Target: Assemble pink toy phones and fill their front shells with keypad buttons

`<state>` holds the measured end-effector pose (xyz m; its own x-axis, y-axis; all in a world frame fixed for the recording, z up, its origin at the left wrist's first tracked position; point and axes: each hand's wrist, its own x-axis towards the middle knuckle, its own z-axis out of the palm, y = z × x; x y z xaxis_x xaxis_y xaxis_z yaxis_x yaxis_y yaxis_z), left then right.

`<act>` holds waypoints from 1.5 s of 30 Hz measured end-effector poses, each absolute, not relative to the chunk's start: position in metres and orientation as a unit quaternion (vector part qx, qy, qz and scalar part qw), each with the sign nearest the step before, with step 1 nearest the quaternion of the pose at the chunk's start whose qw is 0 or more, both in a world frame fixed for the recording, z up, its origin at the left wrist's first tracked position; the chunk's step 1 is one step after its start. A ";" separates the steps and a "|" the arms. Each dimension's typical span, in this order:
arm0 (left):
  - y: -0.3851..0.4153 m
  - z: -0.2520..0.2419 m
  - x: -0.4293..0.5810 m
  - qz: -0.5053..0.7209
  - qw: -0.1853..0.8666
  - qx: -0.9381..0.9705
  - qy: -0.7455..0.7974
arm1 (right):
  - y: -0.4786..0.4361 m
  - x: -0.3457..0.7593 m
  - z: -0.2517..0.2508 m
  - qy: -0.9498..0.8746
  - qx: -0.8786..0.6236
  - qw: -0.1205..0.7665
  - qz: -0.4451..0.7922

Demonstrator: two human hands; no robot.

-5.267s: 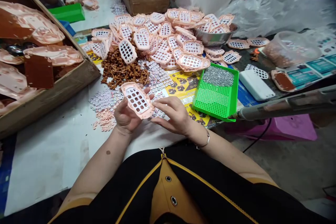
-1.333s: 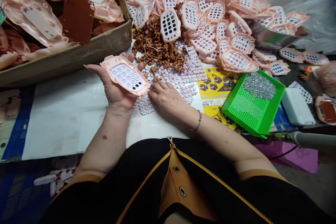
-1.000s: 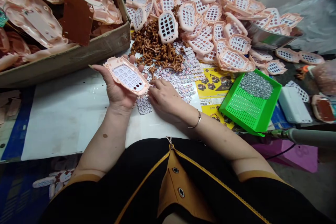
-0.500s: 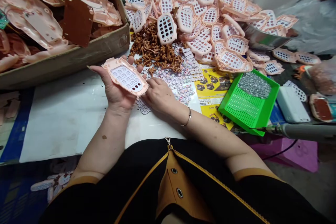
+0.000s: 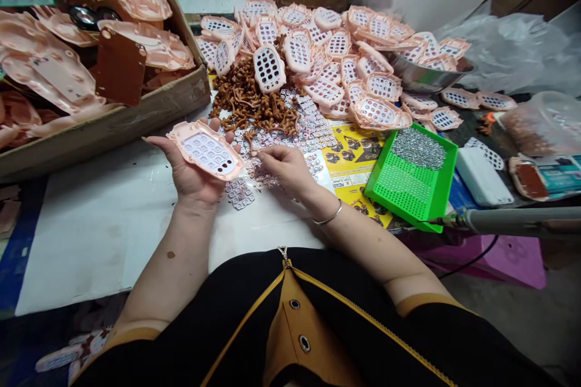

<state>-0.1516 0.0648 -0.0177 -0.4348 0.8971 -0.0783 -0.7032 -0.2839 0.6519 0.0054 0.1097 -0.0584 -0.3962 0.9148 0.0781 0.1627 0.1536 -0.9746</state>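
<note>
My left hand point(image 5: 193, 178) cradles a pink plastic shell point(image 5: 175, 133), its hollow side up and tilted toward me. White square key pieces point(image 5: 200, 146) fill most of the shell's window, and several dark holes show bare at its lower right end. To the right of the shell, my right hand point(image 5: 288, 169) is closed in a pinch over the loose keys; what sits between its fingertips is too small to make out. Sheets of white key pieces point(image 5: 240, 193) lie under and around the hands. Just beyond them is a heap of brown rubbery parts point(image 5: 254, 106).
Many pink shells point(image 5: 327, 94) are piled at the back, some in a metal bowl point(image 5: 420, 75). A cardboard box point(image 5: 181, 97) of shells stands left. At right are a green tray point(image 5: 403, 193) of screws point(image 5: 417, 148) and a grey cylindrical tool point(image 5: 521, 222).
My right hand has lifted from beside the shell's lower end and moved right over the loose keys, fingertips now pinched. My left hand still holds the shell. The whole view has shifted.
</note>
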 end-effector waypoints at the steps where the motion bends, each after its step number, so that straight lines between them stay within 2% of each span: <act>1: 0.064 -0.019 -0.150 0.778 0.518 0.154 0.322 | 0.110 0.009 -0.057 -0.602 -0.407 0.379 0.573; 3: 0.063 -0.022 -0.146 0.755 0.542 0.152 0.335 | 0.108 0.015 -0.052 -0.527 -0.395 0.389 0.644; 5: 0.061 -0.026 -0.140 0.730 0.571 0.154 0.343 | 0.103 0.021 -0.043 -0.537 -0.386 0.407 0.630; 7: 0.058 -0.030 -0.132 0.710 0.598 0.160 0.337 | 0.096 0.026 -0.034 -0.626 -0.376 0.432 0.529; 9: 0.054 -0.033 -0.125 0.689 0.626 0.167 0.324 | 0.089 0.030 -0.027 -0.743 -0.347 0.442 0.364; 12: 0.050 -0.035 -0.119 0.652 0.670 0.176 0.308 | 0.083 0.031 -0.021 -0.851 -0.310 0.404 0.130; 15: 0.047 -0.034 -0.116 0.634 0.692 0.193 0.288 | 0.080 0.027 -0.017 -0.881 -0.312 0.356 0.005; 18: 0.046 -0.032 -0.114 0.621 0.702 0.211 0.277 | 0.080 0.023 -0.014 -0.887 -0.301 0.345 -0.058; 27: 0.051 -0.034 -0.122 0.659 0.660 0.182 0.311 | 0.060 0.039 -0.012 -0.903 -0.248 0.341 -0.084; 31: 0.052 -0.033 -0.123 0.661 0.647 0.179 0.336 | 0.051 0.040 -0.010 -0.916 -0.233 0.304 -0.119; 36: 0.052 -0.034 -0.122 0.665 0.635 0.184 0.347 | 0.051 0.040 -0.005 -0.946 -0.218 0.238 -0.037; 45: 0.050 -0.035 -0.124 0.647 0.655 0.199 0.336 | 0.058 0.051 -0.007 -0.953 -0.137 0.270 0.006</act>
<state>-0.1240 0.0500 -0.0346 -0.0614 0.9813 -0.1824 -0.7137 0.0846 0.6953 0.0511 0.0582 -0.0071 -0.8162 0.2643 0.5138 0.2582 0.9623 -0.0848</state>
